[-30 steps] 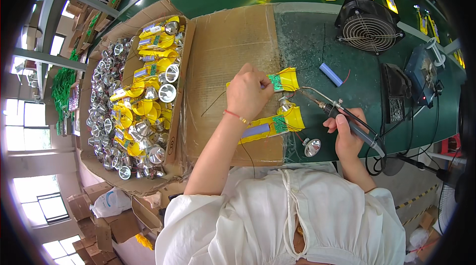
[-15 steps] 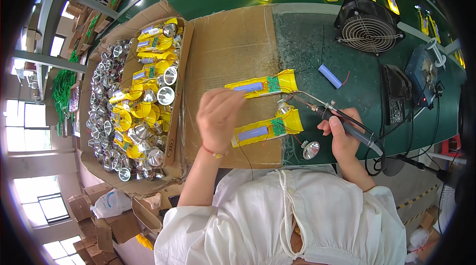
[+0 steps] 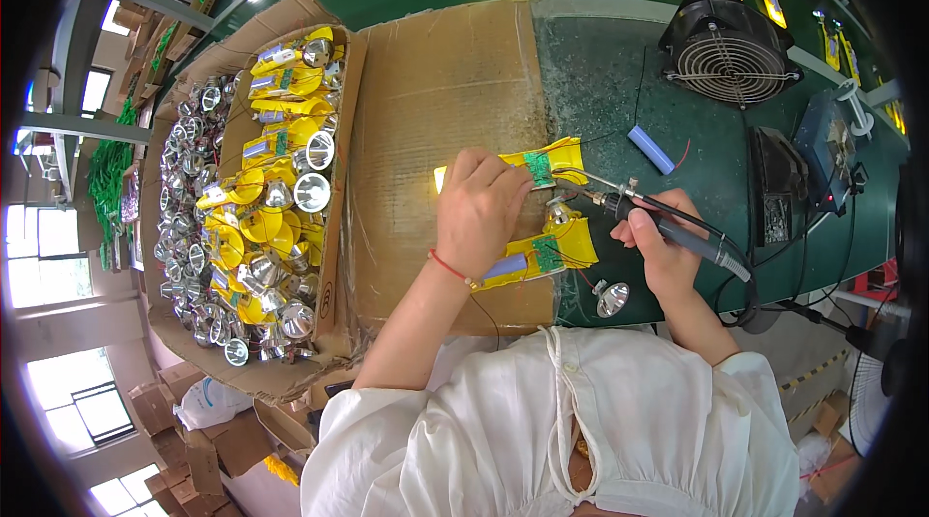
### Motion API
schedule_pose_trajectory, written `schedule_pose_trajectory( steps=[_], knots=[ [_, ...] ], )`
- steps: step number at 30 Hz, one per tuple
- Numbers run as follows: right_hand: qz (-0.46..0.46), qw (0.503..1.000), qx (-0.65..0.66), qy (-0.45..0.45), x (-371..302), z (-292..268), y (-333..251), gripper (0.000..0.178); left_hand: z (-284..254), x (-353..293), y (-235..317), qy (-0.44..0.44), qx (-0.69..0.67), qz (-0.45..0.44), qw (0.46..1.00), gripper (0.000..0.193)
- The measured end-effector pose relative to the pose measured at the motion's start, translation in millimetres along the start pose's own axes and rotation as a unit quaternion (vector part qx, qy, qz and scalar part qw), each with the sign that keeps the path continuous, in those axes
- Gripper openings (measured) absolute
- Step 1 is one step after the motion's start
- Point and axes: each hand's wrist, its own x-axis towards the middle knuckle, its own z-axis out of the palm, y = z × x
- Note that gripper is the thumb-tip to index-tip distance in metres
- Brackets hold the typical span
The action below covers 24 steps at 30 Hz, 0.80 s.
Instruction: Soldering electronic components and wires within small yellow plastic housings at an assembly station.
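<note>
My left hand [image 3: 479,212] lies palm-down, fingers curled, pressing two yellow flashlight half-shells against the cardboard sheet [image 3: 435,101]: the upper shell [image 3: 552,164] shows past my fingertips, the lower shell [image 3: 556,244] past the heel of my hand. Each shell carries a small green circuit board; a blue cell sits in the lower one. My right hand [image 3: 663,246] is closed around the grip of a soldering iron [image 3: 668,227], held like a pen, its tip pointing left and meeting the gap between the two shells, just beside the left fingertips. A loose silver reflector [image 3: 612,298] lies on the green bench mat [image 3: 600,72], near the right wrist. A loose blue cell [image 3: 650,149] lies further back on the mat. To my left, a cardboard box [image 3: 339,227] holds many yellow shells and silver reflectors. A black fan [image 3: 726,47] stands at the far right of the bench.
</note>
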Motion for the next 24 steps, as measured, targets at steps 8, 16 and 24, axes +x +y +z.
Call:
schedule_pose_trajectory(
  steps=[8, 16, 24],
  knots=[
    [0.026, 1.000, 0.000, -0.005, -1.5, 0.3, 0.2, 0.011, 0.2, -0.5, 5.8, 0.001, 0.023, 0.008, 1.000, 0.009],
    [0.031, 0.999, -0.011, -0.007, -2.7, 1.9, 2.7, 0.012, -0.5, 0.6, 2.5, -0.007, 0.005, 0.004, 1.000, 0.008],
    [0.031, 0.999, -0.017, -0.001, -3.7, 3.6, 3.2, 0.012, -1.3, -0.1, 2.7, -0.014, -0.004, -0.004, 1.000, 0.007]
  ],
)
